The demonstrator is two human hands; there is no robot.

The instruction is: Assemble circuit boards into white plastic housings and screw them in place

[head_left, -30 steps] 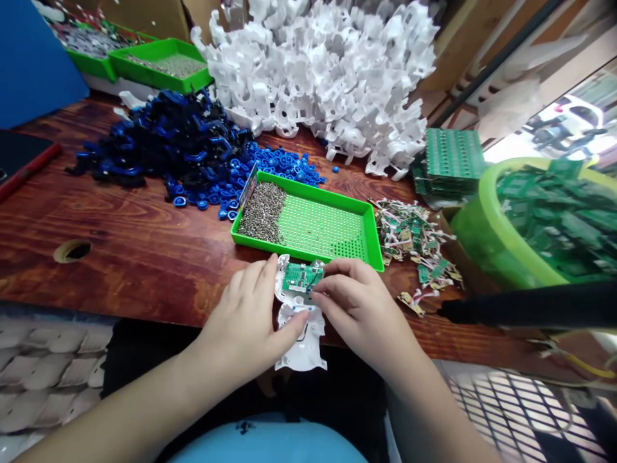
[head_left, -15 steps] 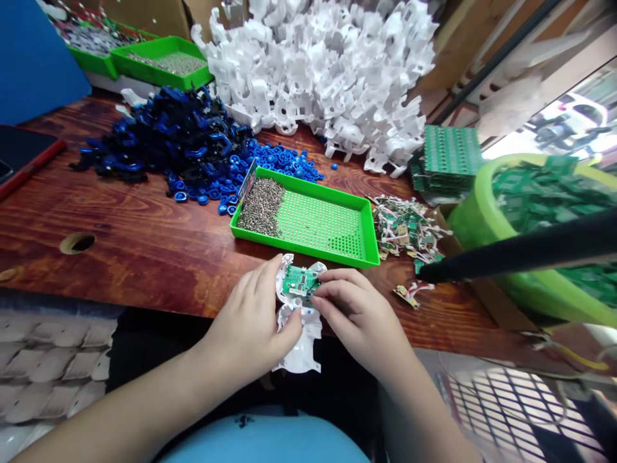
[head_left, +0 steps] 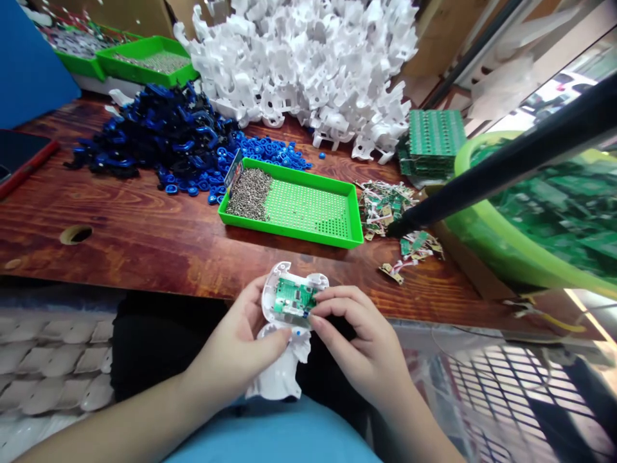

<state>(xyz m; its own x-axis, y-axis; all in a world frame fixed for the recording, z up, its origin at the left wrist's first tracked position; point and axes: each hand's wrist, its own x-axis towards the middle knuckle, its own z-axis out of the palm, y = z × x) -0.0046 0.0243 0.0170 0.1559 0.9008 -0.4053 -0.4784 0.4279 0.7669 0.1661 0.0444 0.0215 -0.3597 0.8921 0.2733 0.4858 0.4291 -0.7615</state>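
A white plastic shell point(head_left: 270, 302) with a green circuit board point(head_left: 295, 296) inside lies in my left hand point(head_left: 245, 341), whose fingers wrap behind its left side. My left thumb presses near the joint with a second white piece point(head_left: 279, 372), which hangs below toward my lap. At the board's right edge, my right hand point(head_left: 357, 334) pinches with thumb and fingertips close to small dark parts; what is between them is too small to name.
A green tray point(head_left: 357, 215) with screws at its left end sits beyond my hands. Behind lie blue and black parts point(head_left: 159, 128) and a heap of white shells point(head_left: 308, 64). A dark pole point(head_left: 506, 161) crosses circuit boards and a yellow-green tub point(head_left: 525, 241) at right.
The shell and hands have come lower and nearer my body, and the shell has tilted so more of its inside shows. The camera view has shifted; the pole now crosses higher at right.
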